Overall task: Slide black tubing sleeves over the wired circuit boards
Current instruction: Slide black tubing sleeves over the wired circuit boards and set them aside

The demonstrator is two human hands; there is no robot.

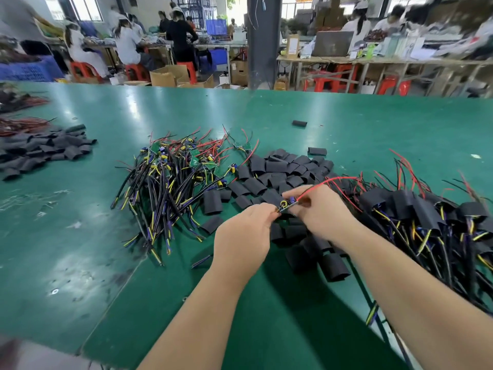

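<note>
counter (80, 209): green, workshop behind
circuit board (286, 205): bare, between both hands, axis left-right
left grip (245, 233): pinches its left end
right grip (320, 212): pinches wired end, red lead (336, 180) runs up-right
tubing sleeves (277, 180): pile just beyond, probably nearer right grip

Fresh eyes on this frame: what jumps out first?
At centre the left hand and right hand pinch one small wired circuit board above the green table. Left of them sprawls a tangle of bare wired boards; behind them lies a heap of black sleeves, and at right a pile of sleeved boards.
</note>
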